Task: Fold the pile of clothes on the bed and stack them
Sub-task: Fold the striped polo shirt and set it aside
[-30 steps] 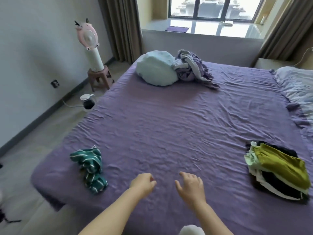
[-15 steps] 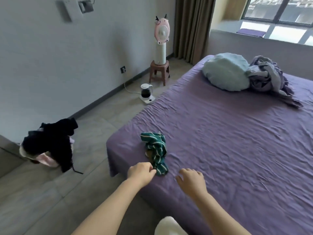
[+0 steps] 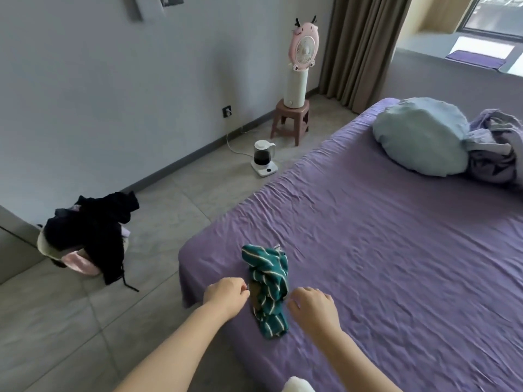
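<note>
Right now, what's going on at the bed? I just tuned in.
A person stands at the corner of the bed, reaching with both bare hands for a crumpled green striped garment lying near the edge. The left hand is at its left side, fingers curled close to the fabric; whether it already grips it is unclear. The right hand hovers just right of it, holding nothing. The garment is not yet unfolded. A pillow and bunched purple cloth lie at the far end.

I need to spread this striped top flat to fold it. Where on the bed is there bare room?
The widest bare sheet lies right of the green striped garment, stretching toward the blue pillow and crumpled lilac clothes. It is tight near the bed corner, where the left hand and right hand flank the garment.
</note>
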`<state>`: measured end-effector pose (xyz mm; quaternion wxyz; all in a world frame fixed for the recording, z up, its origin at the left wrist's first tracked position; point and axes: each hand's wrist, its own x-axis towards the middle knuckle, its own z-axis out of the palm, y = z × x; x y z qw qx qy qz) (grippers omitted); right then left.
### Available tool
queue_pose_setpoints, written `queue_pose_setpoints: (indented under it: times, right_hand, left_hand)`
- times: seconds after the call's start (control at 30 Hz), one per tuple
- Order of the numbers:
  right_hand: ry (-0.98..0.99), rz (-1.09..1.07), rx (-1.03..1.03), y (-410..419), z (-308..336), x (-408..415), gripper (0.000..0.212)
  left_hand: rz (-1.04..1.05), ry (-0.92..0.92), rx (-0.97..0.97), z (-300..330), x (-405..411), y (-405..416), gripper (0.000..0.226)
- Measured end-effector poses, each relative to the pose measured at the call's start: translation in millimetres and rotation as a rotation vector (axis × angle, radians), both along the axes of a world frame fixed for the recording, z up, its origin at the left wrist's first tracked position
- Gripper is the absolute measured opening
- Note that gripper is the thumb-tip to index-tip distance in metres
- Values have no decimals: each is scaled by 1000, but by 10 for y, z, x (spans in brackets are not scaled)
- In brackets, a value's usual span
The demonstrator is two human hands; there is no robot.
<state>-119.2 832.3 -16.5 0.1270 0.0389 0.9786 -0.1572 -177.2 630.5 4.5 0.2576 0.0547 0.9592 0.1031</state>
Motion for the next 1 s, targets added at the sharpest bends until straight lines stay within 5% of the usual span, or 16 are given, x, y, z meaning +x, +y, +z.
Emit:
queue_pose_setpoints:
  times: [0.23, 0.53, 0.63, 0.77, 0.87, 1.0]
  right_hand:
    - [-188, -103, -110, -2, -266, -530, 20]
    - [-349, -390, -336, -376, -903, -1145, 75]
    - [-417, -499, -327, -461, -1119, -1229, 67]
    - [-383, -816, -486, -370, -1196, -1205, 6]
    - [-235, -1101, -673, -114, -1040, -1228, 16]
    - [22, -1115, -824, 246, -501, -1264, 14]
  left_hand:
    - [-96, -41, 46, -323, -722, 172, 35]
    - [-437, -188, -76, -1094, -1674, 266, 79]
    - [-482, -231, -150, -1373, -1806, 297, 86]
    - [-517, -269, -73, -1505, -1920, 337, 51]
    - [-393, -382, 158, -1320, -2089, 449, 28]
    - [-262, -459, 473, -810, -2407, 831, 14]
